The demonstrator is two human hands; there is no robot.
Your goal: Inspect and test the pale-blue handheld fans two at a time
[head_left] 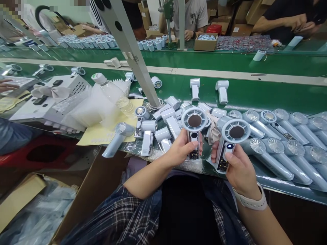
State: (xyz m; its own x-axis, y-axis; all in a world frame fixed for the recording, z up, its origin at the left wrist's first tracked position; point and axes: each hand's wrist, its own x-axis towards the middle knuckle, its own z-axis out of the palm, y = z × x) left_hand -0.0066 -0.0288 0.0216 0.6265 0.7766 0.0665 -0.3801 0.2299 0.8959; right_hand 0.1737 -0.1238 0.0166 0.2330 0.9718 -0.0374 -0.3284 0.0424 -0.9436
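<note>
The left hand is curled around the handle of the left fan, and the right hand is wrapped around the right fan. Both fans are raised over the near edge of the surface, rings upward, with the thumbs on the handle fronts, where circuit boards lie bare. The right fan's display is lit; the left fan's looks dark.

The step appears to be checking the 2 fans by their controls. To do it well, the person should grip the handle sides, press with the thumb pads only, avoid the bare boards and tilt both displays for an easy reading. The heads should be kept apart, since they could knock together.

Between the hands, a beige cloth lies on the surface. To the left is a jumble of loose units, some with exposed boards; to the right, clear-wrapped units lie in 2 slanting rows towards the near edge. Nearer the far edge stand 2 separate units. A metal post rises beyond the loose units, with a yellow sheet and a bottle to its left.

Past the white strip along the far edge, co-workers sit among parts and cartons. Below the surface's left part are a red stool and an open carton holding clear plastic
</note>
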